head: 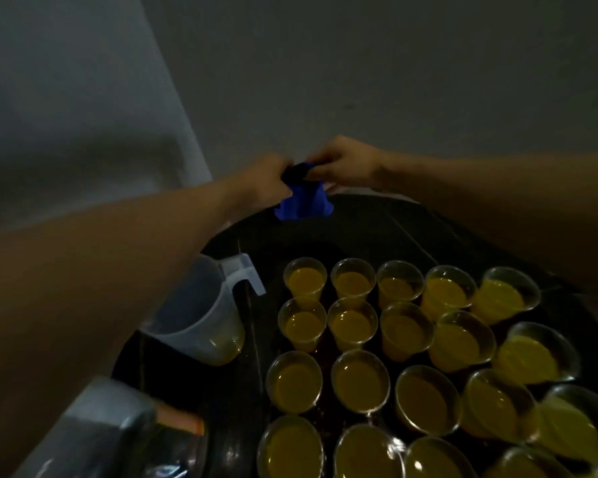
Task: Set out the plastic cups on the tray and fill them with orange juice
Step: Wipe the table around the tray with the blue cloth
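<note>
Several clear plastic cups (353, 322) filled with orange juice stand in rows on a dark tray (328, 357) at the lower right. A clear plastic jug (204, 315) with a little juice at its bottom stands left of the cups. Beyond the tray, both hands meet over a blue cloth or bag (304, 201) at the far edge of the dark table. My left hand (270, 182) grips its top from the left. My right hand (342, 163) pinches its top from the right.
The dark round table (394, 222) ends just behind the blue thing; a grey wall lies beyond. A grey and orange carton or package (118, 432) sits at the lower left, blurred. My left forearm passes right above the jug.
</note>
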Demonstrator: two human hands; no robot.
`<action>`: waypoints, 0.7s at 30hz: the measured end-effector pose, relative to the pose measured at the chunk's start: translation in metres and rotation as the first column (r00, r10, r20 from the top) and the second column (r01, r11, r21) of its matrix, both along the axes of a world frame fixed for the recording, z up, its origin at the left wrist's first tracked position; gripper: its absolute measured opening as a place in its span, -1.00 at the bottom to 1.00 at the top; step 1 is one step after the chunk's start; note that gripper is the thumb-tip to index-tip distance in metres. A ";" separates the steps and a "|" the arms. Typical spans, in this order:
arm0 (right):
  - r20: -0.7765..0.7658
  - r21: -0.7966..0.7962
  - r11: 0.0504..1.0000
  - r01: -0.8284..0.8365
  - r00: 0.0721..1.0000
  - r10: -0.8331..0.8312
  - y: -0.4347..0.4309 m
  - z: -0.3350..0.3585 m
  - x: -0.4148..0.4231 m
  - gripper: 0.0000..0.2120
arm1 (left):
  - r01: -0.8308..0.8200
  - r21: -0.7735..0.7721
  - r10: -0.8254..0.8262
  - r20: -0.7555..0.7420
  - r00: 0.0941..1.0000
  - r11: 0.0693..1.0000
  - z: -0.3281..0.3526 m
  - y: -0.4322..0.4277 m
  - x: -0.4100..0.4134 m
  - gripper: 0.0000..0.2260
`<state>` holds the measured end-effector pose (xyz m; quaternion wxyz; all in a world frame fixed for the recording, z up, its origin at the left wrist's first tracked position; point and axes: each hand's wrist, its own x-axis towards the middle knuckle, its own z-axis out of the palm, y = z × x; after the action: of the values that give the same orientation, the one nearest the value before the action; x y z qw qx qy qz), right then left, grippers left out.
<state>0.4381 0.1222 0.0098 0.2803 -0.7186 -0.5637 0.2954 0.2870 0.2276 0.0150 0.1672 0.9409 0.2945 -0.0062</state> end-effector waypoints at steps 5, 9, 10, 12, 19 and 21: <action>-0.048 0.022 1.000 -0.010 0.999 0.011 -0.050 0.070 -0.044 -0.74 | 0.003 -0.053 0.003 0.107 0.994 0.999 0.070 -0.048 -0.060 -0.71; -0.110 -0.022 0.998 -0.065 0.992 0.062 -0.096 0.107 -0.092 -0.74 | 0.021 -0.087 -0.012 0.099 0.995 0.996 0.110 -0.096 -0.122 -0.78; -0.142 -0.039 0.996 -0.086 0.987 0.079 -0.107 0.112 -0.104 -0.74 | 0.028 -0.086 -0.020 0.090 0.996 0.996 0.116 -0.109 -0.137 -0.81; -0.230 -0.076 0.988 -0.135 0.966 0.114 -0.128 0.116 -0.130 -0.74 | 0.029 -0.096 -0.021 0.076 0.997 0.995 0.121 -0.132 -0.168 -0.90; -0.329 -0.166 0.942 -0.292 0.917 0.227 -0.187 0.091 -0.226 -0.78 | 0.042 -0.208 -0.046 -0.013 0.999 0.977 0.100 -0.198 -0.271 -0.96; -0.336 -0.193 0.931 -0.311 0.912 0.235 -0.197 0.081 -0.246 -0.78 | 0.017 -0.221 -0.018 -0.005 1.000 0.975 0.084 -0.213 -0.293 -0.97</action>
<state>0.1919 -0.0749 0.0907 0.2306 -0.6061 -0.5684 0.5064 -0.0060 0.0148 0.0989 0.2695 0.9190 0.2844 -0.0438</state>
